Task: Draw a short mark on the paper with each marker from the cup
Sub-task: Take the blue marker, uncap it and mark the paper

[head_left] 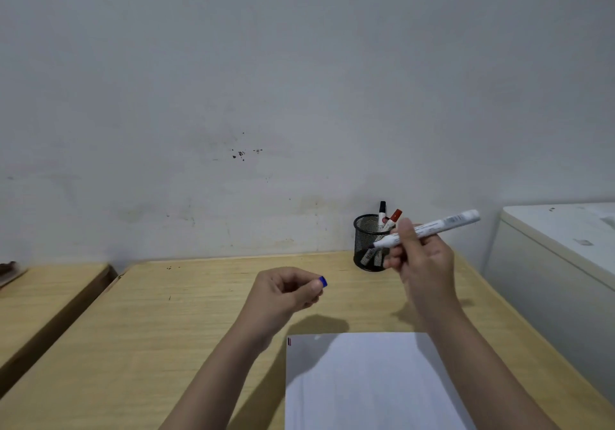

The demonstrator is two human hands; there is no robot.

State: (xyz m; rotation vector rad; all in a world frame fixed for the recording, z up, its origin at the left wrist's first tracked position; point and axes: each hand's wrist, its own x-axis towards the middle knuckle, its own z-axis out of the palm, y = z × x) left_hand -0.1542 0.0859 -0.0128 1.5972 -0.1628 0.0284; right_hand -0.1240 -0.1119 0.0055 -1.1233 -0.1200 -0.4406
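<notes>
My right hand grips an uncapped white marker, held in the air with its tip pointing left in front of the cup. My left hand is closed on the marker's blue cap, whose end sticks out between the fingers. A black mesh cup stands at the back of the wooden desk against the wall, holding a black-capped marker and a red-capped marker. White paper lies on the desk in front of me, below both hands; a small red mark sits at its top left corner.
The wooden desk runs left of the paper. A second wooden surface lies further left across a gap. A white cabinet or appliance stands close on the right. The grey wall rises right behind the cup.
</notes>
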